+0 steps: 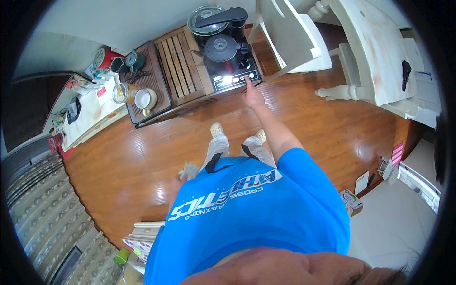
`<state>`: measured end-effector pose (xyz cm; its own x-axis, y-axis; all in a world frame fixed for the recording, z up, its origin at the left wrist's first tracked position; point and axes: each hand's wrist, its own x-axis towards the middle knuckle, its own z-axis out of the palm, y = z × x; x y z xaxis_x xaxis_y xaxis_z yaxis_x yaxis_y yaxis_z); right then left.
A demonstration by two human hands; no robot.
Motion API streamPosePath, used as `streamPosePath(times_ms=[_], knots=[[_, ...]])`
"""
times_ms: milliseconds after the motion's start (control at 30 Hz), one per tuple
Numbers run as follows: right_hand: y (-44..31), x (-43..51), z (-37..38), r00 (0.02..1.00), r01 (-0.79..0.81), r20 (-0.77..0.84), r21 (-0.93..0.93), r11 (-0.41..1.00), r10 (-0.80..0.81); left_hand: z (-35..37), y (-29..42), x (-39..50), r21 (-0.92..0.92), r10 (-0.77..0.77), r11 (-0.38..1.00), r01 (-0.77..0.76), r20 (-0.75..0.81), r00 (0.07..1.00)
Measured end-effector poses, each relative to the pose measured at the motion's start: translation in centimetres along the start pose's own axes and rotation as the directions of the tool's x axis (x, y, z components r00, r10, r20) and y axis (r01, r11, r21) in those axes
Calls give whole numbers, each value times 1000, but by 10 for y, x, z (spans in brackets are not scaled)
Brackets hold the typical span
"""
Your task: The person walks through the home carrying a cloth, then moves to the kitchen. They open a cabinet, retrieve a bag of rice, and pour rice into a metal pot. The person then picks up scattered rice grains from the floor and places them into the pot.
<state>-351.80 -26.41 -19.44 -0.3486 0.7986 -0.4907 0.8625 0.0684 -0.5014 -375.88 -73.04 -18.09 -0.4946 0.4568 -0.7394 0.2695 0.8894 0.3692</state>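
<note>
My right hand (pixel 253 97) reaches over the front edge of a tea table, its index finger extended to the lit control panel (pixel 235 80) of a built-in electric cooktop. Nothing is held in it. On the panel's hob stands a dark kettle (pixel 221 53) with a grey lid, spout to the left. Behind the kettle is a round pot with a glass lid (pixel 208 17), beside a black swivel spout (pixel 224 17). Low at my left side, my left hand (pixel 177 183) grips a crumpled pale cloth (pixel 190 171), partly hidden by my shirt.
On the ribbed tea tray (pixel 156 85) stand a cream mug (pixel 145 99), a glass jar (pixel 123 93) and dark teapots (pixel 134 60). A slatted wooden panel (pixel 178 64) lies between tray and cooktop. A white chair (pixel 295 42) and table (pixel 381 53) stand right; a white cabinet (pixel 94 114) stands left.
</note>
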Motion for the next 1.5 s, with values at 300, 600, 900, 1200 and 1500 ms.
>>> streamPosePath(times_ms=[300,600,900,1200,1500], knots=[[16,-24,18,938,172,-340,308,936,-60,12,-2,6,-53,-60,997,59,-24,998],[115,-143,92,961,-202,167,-124,972,221,-32,54,46,166,168,973,-162,-19,986],[132,-231,100,894,-427,264,260,866,362,-31,75,102,247,182,947,-208,123,976],[172,-237,68,902,-425,179,532,732,394,36,305,33,-301,484,868,-396,331,810],[174,-296,-72,978,-200,204,851,-486,-44,180,421,-123,-155,630,493,-856,742,228]])
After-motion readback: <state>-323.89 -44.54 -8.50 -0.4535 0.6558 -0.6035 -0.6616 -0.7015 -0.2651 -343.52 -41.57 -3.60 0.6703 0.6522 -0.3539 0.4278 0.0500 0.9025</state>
